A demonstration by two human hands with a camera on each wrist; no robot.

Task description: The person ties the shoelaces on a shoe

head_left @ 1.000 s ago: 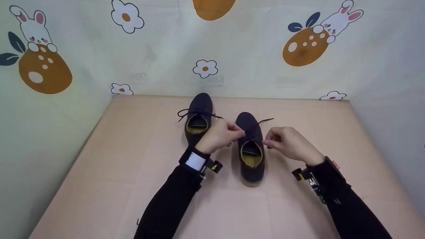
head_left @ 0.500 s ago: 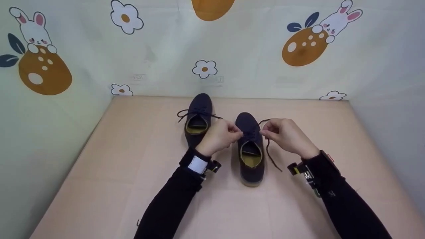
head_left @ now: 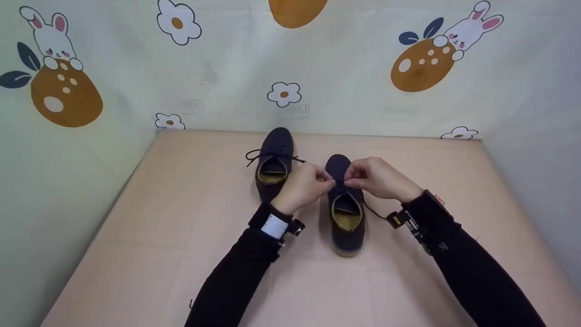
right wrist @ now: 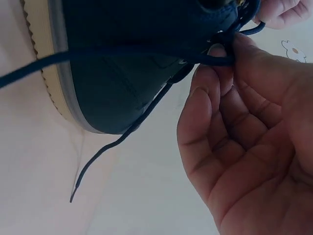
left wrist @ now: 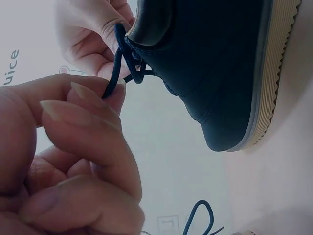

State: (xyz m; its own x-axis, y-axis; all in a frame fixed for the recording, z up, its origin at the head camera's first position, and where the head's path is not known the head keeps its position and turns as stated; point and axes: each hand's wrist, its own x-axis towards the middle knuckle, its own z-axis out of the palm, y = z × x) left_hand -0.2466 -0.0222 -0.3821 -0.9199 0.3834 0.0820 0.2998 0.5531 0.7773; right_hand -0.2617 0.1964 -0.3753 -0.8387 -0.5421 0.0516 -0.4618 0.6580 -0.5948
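A dark blue lace-up shoe (head_left: 348, 238) with a pale sole stands on the table, toe pointing away. Over its tongue my left hand (head_left: 302, 188) pinches a dark shoelace (left wrist: 116, 68) between thumb and fingertip, as the left wrist view shows. From the right, my right hand (head_left: 383, 178) pinches another part of the shoelace (right wrist: 146, 50) close to the eyelets. One lace end hangs free past the shoe's side in the right wrist view. Both hands' fingertips nearly meet above the laces in the head view, hiding the knot area.
A matching shoe (head_left: 278, 141), its lace tied in a bow, stands behind and left of my left hand, partly covered by it. The pale pink table (head_left: 159, 227) ends at a light curtain (head_left: 227, 68) printed with rabbits and flowers.
My right hand has moved left and away from me, from beside the shoe to over its laces. A lace part now trails on the shoe's right side. The left hand stays nearly still.
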